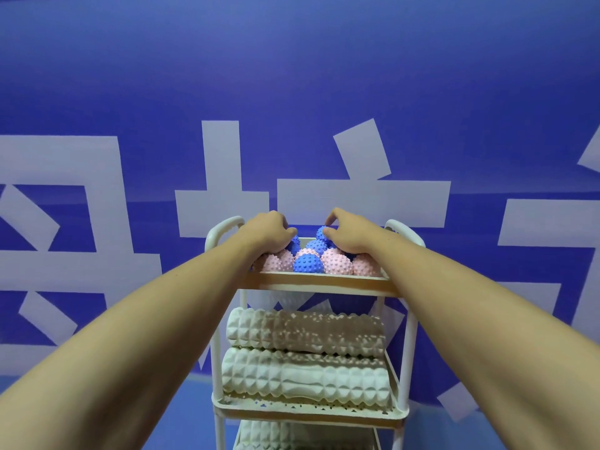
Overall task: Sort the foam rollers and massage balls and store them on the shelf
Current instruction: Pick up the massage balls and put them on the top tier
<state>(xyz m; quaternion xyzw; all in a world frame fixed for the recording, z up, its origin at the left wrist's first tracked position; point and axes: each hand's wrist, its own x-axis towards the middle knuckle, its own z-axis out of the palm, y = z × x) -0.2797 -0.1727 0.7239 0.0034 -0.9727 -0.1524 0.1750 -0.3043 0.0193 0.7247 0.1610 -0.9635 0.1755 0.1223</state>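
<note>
A blue wall point(292, 76) with large pale lettering fills the background, and in front of it stands a white tiered shelf point(409, 336) with looped handles at both top corners. On its middle tier two cream foam rollers lie stacked, the upper roller point(305, 332) resting on the lower roller point(306, 376); both have their long axes running left to right, parallel to the tier's front edge, with their ends pointing toward the shelf's side posts. A third ridged roller point(269, 433) shows partly on the tier below, cut off by the frame edge. The top tier point(319, 281) holds a crowded heap of spiky massage balls, pink and blue mixed: a pink ball point(336, 261) and a blue ball point(308, 264) sit at the front rail, touching. The left hand point(268, 232) reaches in over the left side of the heap, fingers curled down among the balls against a blue one; whether it grasps one, I cannot tell. The right hand point(345, 233) has its curled fingers closed round a blue ball at the back point(321, 231).
</note>
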